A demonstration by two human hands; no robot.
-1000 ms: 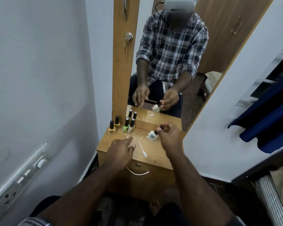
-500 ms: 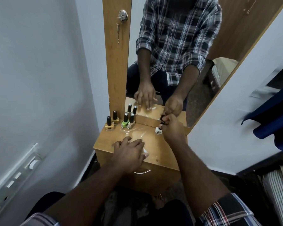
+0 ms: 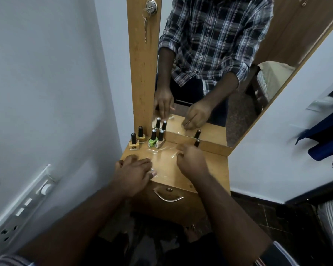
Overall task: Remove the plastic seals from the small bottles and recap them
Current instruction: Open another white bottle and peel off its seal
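Observation:
Four small black-capped bottles stand at the back left of the wooden tabletop (image 3: 210, 169): a yellow bottle (image 3: 133, 145), a mustard bottle (image 3: 141, 137), a green bottle (image 3: 152, 141) and a beige bottle (image 3: 160, 142). A fifth bottle (image 3: 196, 143) stands by the mirror behind my right hand, with only its black cap showing. My right hand (image 3: 192, 162) rests in front of it, fingers curled, fingertips beside a clear plastic seal strip (image 3: 173, 154); I cannot tell if they pinch it. My left hand (image 3: 135, 173) lies flat on the table's front left, over a pale plastic piece (image 3: 153, 172).
A mirror (image 3: 238, 54) rises at the back of the table and reflects my hands and the bottles. A wooden post with a lock and key (image 3: 151, 6) stands left of it. A drawer handle (image 3: 168, 197) is below the tabletop. A wall socket strip (image 3: 27, 204) is at the left.
My right hand set the white bottle upright by the mirror, let go and moved left toward the clear strip. My left hand slid forward and flattened on the table. The camera tilted down.

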